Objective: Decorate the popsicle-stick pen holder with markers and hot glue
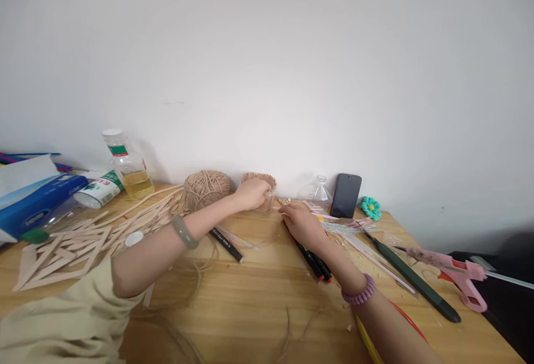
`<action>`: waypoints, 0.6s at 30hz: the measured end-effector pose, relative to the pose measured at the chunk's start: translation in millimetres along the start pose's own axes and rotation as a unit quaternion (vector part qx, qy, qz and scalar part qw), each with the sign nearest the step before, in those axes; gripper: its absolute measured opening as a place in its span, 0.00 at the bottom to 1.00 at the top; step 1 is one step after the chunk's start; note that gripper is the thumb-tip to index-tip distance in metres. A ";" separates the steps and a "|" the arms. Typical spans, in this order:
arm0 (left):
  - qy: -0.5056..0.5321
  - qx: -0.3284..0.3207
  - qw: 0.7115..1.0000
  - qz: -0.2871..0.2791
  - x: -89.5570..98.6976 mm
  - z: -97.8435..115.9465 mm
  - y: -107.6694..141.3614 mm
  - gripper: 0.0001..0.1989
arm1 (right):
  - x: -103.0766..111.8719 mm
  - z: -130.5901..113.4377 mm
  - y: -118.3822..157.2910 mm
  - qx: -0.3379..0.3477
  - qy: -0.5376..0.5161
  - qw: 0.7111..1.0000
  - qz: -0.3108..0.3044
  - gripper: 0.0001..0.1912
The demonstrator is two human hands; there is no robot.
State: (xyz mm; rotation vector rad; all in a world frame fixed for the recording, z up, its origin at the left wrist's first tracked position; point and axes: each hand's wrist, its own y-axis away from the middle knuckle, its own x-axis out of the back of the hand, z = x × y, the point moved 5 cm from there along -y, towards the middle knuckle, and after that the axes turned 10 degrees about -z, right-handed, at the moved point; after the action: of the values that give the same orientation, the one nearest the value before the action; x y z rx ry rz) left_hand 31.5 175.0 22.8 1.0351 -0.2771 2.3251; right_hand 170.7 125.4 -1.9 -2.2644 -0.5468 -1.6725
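My left hand (252,193) reaches to the back of the table, its fingers bent together in front of a small tan holder (270,181) with a scalloped top edge. Whatever those fingers pinch is too small to make out. The holder stands against the wall, partly hidden by the hand. Just to the right, my right hand (301,224) rests low over black markers (311,264) with orange-red ends, fingers curled down and tips near the tabletop. What it grips is hidden. A ball of jute twine (206,188) sits left of the holder, and another black marker (226,245) lies below my left forearm.
Flat wooden sticks (83,247) are heaped at left near a bottle of yellow liquid (136,177), a tipped container (100,188) and a blue tissue pack (41,202). At right are a phone (346,196), a green-handled tool (413,278) and a pink glue gun (454,272).
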 end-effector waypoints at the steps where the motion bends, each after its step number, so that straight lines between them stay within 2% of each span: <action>1: 0.003 -0.003 1.000 -0.011 2.5 -0.1 2.7 0.13 | 2.5 3.3 1.0 -0.005 -0.020 1.000 0.015 0.17; 5: 0.065 -0.034 0.996 -0.040 16.7 2.6 20.3 0.08 | 7.1 15.5 -0.6 -0.015 -0.113 0.991 0.068 0.18; 10: 0.191 -0.067 0.977 -0.067 20.3 6.9 38.1 0.11 | 3.0 11.6 -4.4 0.010 -0.201 0.976 0.085 0.39; 12: 0.222 -0.069 0.970 -0.072 18.8 8.3 41.4 0.11 | 1.6 5.2 -3.6 0.027 -0.221 0.971 0.088 0.45; 18: 0.220 -0.043 0.973 -0.063 17.9 8.1 38.6 0.12 | -2.4 -7.8 -1.6 0.046 -0.237 0.963 0.118 0.46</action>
State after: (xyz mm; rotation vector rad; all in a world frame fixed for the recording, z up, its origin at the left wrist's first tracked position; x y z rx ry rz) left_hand 4.5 147.7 43.1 0.4598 -0.1302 2.3285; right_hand 162.6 123.1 -1.9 -2.5448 -0.4177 -0.9736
